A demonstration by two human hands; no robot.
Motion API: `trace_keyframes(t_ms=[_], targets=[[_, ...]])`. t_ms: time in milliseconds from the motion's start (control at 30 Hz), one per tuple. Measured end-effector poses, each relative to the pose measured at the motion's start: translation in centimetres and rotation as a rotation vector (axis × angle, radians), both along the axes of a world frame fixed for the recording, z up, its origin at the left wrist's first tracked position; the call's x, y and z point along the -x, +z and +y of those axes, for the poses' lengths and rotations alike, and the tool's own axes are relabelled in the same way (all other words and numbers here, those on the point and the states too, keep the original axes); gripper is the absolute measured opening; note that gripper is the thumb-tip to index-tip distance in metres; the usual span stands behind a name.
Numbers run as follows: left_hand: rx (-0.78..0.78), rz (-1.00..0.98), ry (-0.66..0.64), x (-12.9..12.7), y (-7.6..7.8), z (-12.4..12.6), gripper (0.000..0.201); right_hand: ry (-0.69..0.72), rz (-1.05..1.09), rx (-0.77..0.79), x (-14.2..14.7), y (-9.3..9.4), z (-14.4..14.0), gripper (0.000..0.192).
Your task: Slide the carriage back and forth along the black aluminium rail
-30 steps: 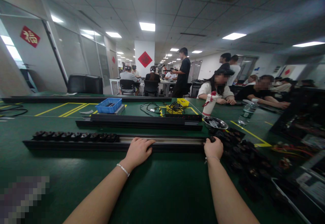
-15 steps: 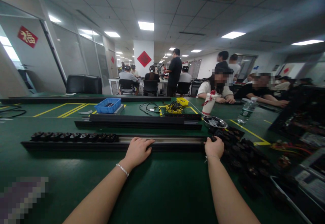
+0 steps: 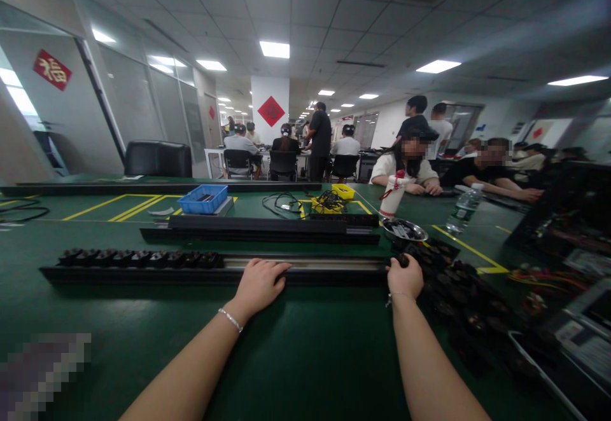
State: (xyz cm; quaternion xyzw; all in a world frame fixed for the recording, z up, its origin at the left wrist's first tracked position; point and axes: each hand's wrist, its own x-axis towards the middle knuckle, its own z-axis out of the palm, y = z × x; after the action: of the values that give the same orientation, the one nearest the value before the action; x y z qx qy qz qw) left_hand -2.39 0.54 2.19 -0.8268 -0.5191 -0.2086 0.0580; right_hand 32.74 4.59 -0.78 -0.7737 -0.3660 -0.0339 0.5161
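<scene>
Black and long, the rail point(image 3: 334, 276) lies across the green table point(image 3: 315, 357), dark modules point(image 3: 138, 257) lining its left part. Our left hand point(image 3: 260, 285) rests on its middle, fingers slightly spread; our right hand point(image 3: 405, 278) pinches what looks like a small black piece point(image 3: 403, 260) at the rail's right end, beside a heap of dark parts point(image 3: 465, 303).

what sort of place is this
Probably an office-like workroom: people sit in chairs in the background, light panels are set in the ceiling, and a rail lies on the green table.
</scene>
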Motion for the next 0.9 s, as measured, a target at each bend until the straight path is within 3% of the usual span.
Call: trace_keyframes(t_ms=[267, 567, 667, 767, 900], targets=[[0.000, 0.009, 0.002, -0.1, 0.0, -0.1, 0.034, -0.184, 0.023, -0.196, 0.1, 1.9, -0.9, 0.044], [0.011, 0.003, 0.002, -0.1, 0.1, -0.1, 0.034, -0.349, 0.112, -0.295, -2.1, 1.7, -1.0, 0.062], [0.011, 0.001, 0.001, -0.1, 0.1, -0.1, 0.034, -0.305, 0.132, -0.295, -2.2, 1.7, -1.1, 0.073], [0.009, 0.003, 0.002, -0.1, 0.0, -0.1, 0.035, -0.176, 0.109, -0.297, -1.8, 1.7, -1.0, 0.083], [0.009, -0.002, 0.006, -0.1, 0.0, -0.1, 0.034, -0.061, 0.038, -0.286, -0.6, 2.0, -0.9, 0.082]])
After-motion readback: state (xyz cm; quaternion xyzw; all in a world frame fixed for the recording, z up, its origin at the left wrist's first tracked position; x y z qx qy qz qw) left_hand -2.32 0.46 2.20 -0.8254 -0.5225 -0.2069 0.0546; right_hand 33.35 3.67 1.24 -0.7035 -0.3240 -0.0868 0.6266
